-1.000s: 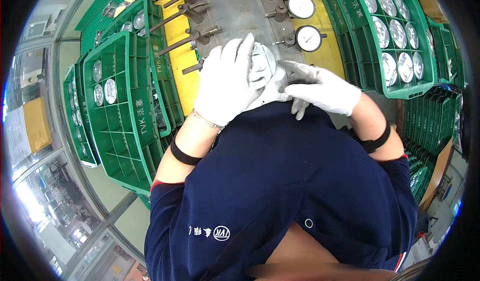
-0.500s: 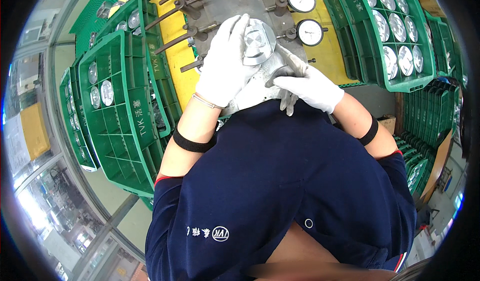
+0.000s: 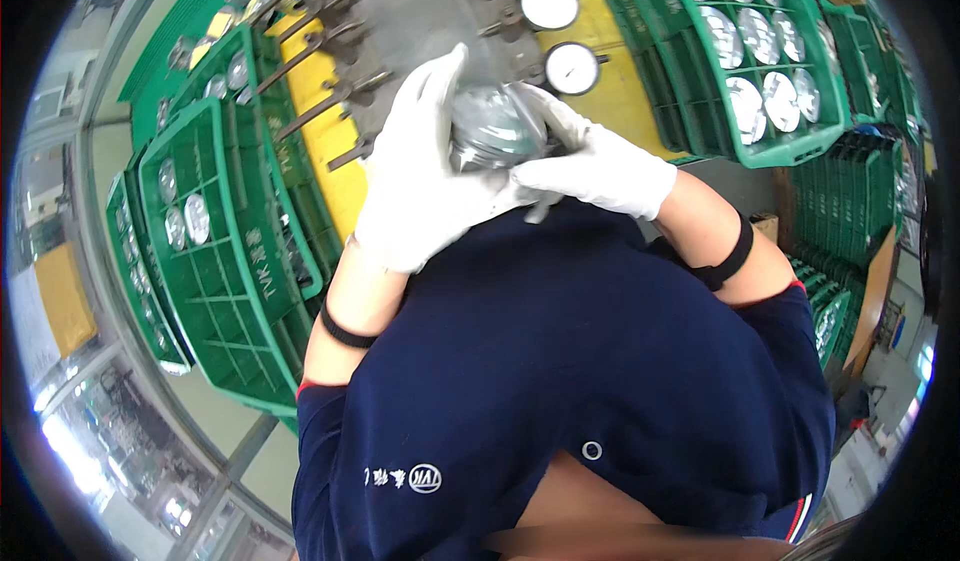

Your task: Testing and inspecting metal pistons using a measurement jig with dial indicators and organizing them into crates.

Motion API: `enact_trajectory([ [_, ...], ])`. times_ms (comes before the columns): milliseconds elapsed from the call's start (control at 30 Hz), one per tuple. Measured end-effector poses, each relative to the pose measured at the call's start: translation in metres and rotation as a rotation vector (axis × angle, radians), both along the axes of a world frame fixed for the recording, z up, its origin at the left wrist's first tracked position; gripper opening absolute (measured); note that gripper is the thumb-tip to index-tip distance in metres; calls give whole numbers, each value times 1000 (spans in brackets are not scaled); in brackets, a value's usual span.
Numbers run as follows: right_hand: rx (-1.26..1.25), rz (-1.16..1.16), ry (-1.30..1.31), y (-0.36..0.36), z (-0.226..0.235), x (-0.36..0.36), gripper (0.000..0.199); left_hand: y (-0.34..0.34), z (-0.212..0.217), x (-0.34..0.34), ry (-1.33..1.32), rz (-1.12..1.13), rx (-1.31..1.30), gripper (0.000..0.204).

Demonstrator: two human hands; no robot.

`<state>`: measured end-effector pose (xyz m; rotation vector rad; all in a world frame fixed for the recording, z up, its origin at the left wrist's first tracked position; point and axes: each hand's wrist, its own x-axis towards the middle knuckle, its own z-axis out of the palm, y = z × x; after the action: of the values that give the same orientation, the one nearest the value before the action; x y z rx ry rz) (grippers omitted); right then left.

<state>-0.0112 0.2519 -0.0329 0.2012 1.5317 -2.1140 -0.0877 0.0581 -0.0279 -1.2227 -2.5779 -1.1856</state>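
A silver metal piston [image 3: 492,126] is held up before my chest, smeared by motion, with its round top tilted. My left hand [image 3: 425,176], in a white glove, is closed round the piston's left side and underside. At its right side, my gloved right hand [image 3: 605,166] has its fingers bent against or just beside the metal. Between right thumb and fingers sits a dark grey piece, mostly hidden and too blurred to name. Beneath both hands, the lower part of the piston is covered from view.
Beyond my hands lies a grey metal bench plate [image 3: 415,11] with rod clamps [image 3: 345,91] and dial gauges [image 3: 572,68] on yellow strips. Green divided crates [image 3: 215,286] with some pistons stand at left. Another crate [image 3: 800,151] full of pistons is at right, above stacked green trays [image 3: 840,196].
The piston has tipped and come lower between my hands. My right hand has moved in against its right side. The whole view has shifted slightly.
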Motion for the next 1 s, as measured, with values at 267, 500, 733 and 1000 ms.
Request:
enact_trajectory([
  [267, 178, -27, 477, 120, 63, -26, 43, -7, 26, 17, -177, 48, 219, 80],
  [500, 1437, -715, 510, 386, 40, -132, 74, -66, 11, 38, -320, 507, 230, 66],
  [733, 1977, -329, 7, 429, -15, -190, 93, -101, 19, 75, -283, 769, 197, 64],
  [1000, 2341, 445, 74, 409, -36, -189, 56, -166, 46, 58, -126, 880, -126, 60],
])
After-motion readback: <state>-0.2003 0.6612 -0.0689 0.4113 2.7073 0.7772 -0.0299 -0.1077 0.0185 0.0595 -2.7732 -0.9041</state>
